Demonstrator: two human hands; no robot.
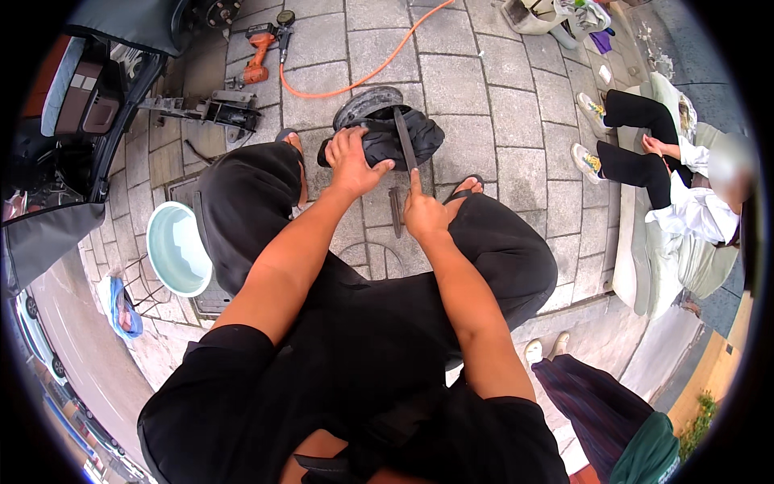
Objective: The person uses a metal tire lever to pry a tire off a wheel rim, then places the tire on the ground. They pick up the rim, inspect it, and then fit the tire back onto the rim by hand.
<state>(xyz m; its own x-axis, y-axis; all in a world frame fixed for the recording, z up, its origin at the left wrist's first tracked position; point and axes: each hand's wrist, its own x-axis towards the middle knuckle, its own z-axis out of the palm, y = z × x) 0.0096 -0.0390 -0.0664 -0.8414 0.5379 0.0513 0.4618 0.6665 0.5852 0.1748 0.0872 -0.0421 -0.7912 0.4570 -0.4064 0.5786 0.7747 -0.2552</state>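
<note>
Between my feet stands a small black tyre (422,139) with chunky tread, and a grey round rim (367,103) shows on its far side. My left hand (351,162) grips the tyre's left part, fingers over the tread and thumb toward the middle. In my right hand (426,213) is a long flat metal bar, probably a tyre lever (405,139). My index finger lies along it, and its far end reaches over the tyre. A second short metal bar (396,213) lies on the paving just left of my right hand.
An orange cordless power tool (258,55) and an air gauge (285,22) with an orange hose (355,91) lie ahead. A metal vehicle part (230,113) is at left, near a pale green basin (179,248). One person sits at right; another stands at lower right.
</note>
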